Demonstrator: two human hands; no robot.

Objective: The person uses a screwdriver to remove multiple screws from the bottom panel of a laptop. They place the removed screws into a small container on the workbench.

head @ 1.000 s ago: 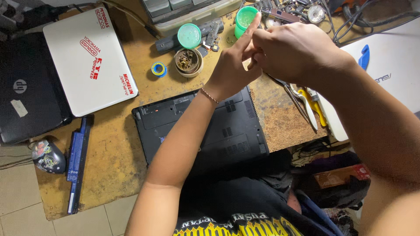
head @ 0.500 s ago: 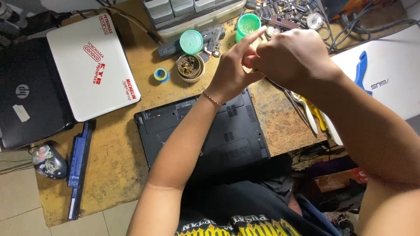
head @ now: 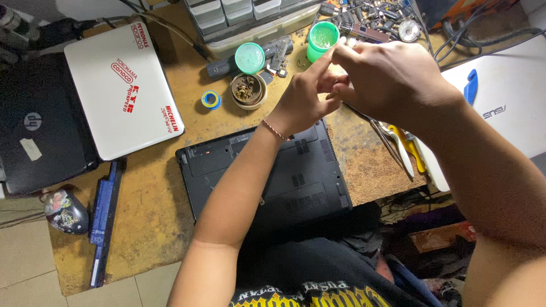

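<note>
My left hand (head: 304,98) and my right hand (head: 392,79) meet fingertip to fingertip above the back edge of a black laptop (head: 284,176) that lies bottom side up on the wooden bench. The left index finger points up beside a green cup (head: 322,37). My right hand's fingers are curled in toward the left fingertips. Whatever sits between the fingers is hidden. A red string bracelet is on my left wrist.
A green lid (head: 250,58), a round tin of small parts (head: 248,91) and a blue-yellow tape roll (head: 211,100) lie left of the hands. White laptop (head: 108,108), black laptop (head: 40,136), long battery (head: 105,222), mouse (head: 65,211). Yellow-handled tools (head: 406,145) and another white laptop (head: 506,108) lie at right.
Both hands, still joined, have come slightly down and away from the green cup, which the left index finger overlapped before. The view has shifted a little.
</note>
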